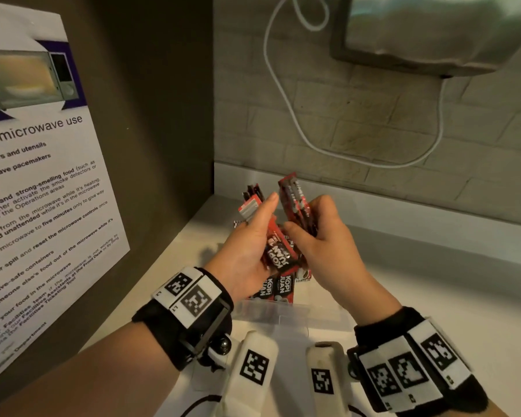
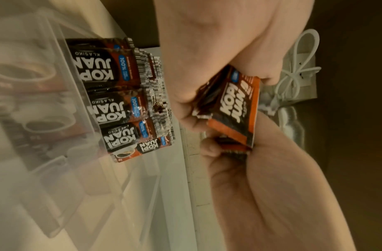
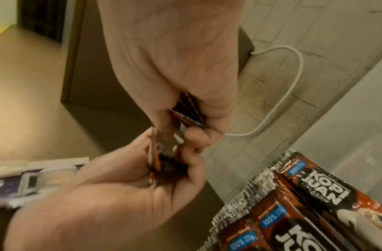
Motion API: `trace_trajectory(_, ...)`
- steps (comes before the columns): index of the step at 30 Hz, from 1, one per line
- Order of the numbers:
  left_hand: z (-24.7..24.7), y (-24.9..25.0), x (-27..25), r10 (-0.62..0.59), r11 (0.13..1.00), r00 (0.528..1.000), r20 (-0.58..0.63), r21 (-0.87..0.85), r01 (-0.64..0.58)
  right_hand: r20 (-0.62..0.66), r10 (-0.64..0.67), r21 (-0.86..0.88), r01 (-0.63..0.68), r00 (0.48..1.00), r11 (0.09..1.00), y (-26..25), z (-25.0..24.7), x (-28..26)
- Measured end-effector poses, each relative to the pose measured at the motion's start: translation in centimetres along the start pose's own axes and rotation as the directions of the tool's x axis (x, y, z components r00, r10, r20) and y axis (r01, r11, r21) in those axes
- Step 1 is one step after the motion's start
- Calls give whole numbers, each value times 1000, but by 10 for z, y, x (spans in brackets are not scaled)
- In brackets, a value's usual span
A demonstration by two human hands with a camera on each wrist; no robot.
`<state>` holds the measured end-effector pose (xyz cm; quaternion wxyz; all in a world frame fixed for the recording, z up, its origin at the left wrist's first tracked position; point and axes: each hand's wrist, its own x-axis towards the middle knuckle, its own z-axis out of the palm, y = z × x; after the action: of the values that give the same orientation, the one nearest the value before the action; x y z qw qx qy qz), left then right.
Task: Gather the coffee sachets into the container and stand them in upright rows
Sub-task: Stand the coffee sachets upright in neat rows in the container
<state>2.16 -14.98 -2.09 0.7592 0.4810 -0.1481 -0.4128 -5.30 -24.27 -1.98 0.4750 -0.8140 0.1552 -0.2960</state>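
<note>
Overhead, both hands' fingers point(image 1: 297, 228) grasping sachet bundles point(image 1: 297, 203), perhaps four sachets point(image 2: 112, 101) upright in container point(image 2: 56, 84)

Beyond my hands I see a pale brick-pattern wall point(image 1: 373, 115) with a white cable point(image 1: 278, 85) looping down it. A microwave notice point(image 1: 36, 176) hangs on the dark panel point(image 1: 151, 100) to my left, above the white bench point(image 1: 418, 281).

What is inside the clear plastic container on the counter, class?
Inside the clear container, rows of Kopi Juan sachets stand upright. Its frosted wall blurs their lower halves, and in the head view the hands hide the back rows.
</note>
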Motion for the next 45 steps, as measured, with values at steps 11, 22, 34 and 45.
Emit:
trace_trajectory(11,-11,0,-2,-64,998,993,94,-23,67,298,9,-20,-3,955,1000,-3,6,-1)
trace_trajectory(22,-10,5,-4,-93,995,973,210,-12,97,45,-48,-53,50,998,997,-6,10,-11)
trace_trajectory(34,23,-2,-6,-57,998,998,-9,-21,57,-43,-44,-126,38,998,991,-5,14,-10)
trace_trajectory(45,5,-5,-8,51,998,999,-12,-25,-51,270,-91,-242,159,959,957,-9,7,-11)
